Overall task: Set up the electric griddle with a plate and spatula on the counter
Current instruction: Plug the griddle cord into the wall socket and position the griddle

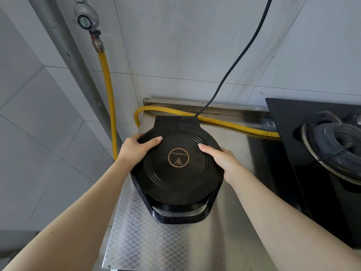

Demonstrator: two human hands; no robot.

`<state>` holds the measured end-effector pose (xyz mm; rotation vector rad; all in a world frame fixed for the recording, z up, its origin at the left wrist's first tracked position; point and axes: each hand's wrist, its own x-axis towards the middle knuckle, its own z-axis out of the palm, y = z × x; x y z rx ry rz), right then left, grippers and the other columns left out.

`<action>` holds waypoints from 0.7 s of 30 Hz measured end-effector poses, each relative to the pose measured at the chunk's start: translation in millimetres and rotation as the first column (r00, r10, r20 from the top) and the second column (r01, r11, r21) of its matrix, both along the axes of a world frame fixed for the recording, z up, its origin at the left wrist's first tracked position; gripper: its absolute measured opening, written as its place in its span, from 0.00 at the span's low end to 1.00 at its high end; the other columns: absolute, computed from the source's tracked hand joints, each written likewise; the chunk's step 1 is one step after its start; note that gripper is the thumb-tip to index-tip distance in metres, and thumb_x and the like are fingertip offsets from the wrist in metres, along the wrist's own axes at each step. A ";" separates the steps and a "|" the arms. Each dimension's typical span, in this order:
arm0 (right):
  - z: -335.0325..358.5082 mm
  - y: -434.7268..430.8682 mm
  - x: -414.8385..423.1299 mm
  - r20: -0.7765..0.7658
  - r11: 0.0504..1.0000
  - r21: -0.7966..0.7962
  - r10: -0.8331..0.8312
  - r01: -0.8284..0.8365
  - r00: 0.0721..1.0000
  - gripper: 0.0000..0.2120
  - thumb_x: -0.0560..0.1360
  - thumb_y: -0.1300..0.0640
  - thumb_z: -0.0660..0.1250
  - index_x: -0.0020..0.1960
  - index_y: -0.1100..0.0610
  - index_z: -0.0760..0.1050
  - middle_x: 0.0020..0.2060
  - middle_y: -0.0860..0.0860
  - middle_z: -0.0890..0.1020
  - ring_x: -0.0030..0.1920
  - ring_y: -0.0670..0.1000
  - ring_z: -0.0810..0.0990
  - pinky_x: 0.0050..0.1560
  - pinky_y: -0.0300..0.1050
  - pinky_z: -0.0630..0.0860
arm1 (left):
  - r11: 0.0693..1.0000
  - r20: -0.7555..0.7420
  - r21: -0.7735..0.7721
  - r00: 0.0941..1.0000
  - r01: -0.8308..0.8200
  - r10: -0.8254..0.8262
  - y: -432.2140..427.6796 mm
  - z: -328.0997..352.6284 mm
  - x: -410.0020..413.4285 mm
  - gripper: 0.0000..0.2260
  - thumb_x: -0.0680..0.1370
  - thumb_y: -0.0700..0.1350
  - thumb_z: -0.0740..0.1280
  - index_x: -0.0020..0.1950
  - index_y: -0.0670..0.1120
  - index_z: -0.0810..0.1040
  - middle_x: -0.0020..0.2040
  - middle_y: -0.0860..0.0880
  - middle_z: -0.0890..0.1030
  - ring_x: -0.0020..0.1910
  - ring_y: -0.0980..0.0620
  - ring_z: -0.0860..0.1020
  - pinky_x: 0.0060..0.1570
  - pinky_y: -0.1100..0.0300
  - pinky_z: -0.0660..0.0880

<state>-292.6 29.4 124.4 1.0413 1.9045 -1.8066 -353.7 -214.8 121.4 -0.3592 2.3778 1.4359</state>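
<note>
Griddle [176, 165] sits on steel tabletop [148, 241], cord trailing behind. Left hand [134, 149] and right hand [220, 159] clamp opposite rims. Advise: keep grip level, slide squarely, avoid snagging cord.

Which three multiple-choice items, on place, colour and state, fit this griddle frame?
1. Where does the griddle sit? A in a sink; B on the steel counter, left of the gas stove; C on the floor.
2. What colour is the gas hose? A yellow; B red; C green.
3. How is the griddle's lid? A lifted upright; B taken off; C shut flat.
Key: 1 B, the counter lies under it; 2 A, plainly yellow; 3 C, it lies flat and closed.
</note>
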 end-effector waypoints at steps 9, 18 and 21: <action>16.3 22.8 31.1 -0.178 0.939 0.336 -0.013 0.073 0.984 0.17 0.72 0.43 0.70 0.55 0.50 0.77 0.57 0.50 0.80 0.58 0.52 0.77 0.63 0.54 0.74 | 0.965 -0.422 -0.253 0.891 0.062 -0.168 0.7 34.2 22.2 0.25 0.75 0.58 0.66 0.70 0.52 0.69 0.69 0.49 0.73 0.68 0.48 0.70 0.61 0.52 0.68; 40.4 29.7 94.6 -0.345 0.884 0.467 0.150 0.030 0.927 0.09 0.77 0.58 0.65 0.54 0.53 0.81 0.50 0.47 0.80 0.51 0.47 0.76 0.53 0.42 0.70 | 0.935 -0.531 -0.342 0.801 0.095 -0.276 37.5 53.1 108.5 0.17 0.76 0.49 0.67 0.64 0.49 0.76 0.68 0.48 0.74 0.67 0.49 0.70 0.63 0.55 0.66; 49.3 39.1 139.2 -0.383 0.900 0.436 0.177 0.009 0.907 0.08 0.76 0.59 0.65 0.51 0.52 0.81 0.48 0.47 0.81 0.51 0.49 0.78 0.54 0.43 0.73 | 0.938 -0.569 -0.336 0.776 0.082 -0.272 60.2 56.8 158.8 0.15 0.76 0.48 0.68 0.62 0.49 0.77 0.67 0.49 0.74 0.66 0.50 0.71 0.61 0.59 0.65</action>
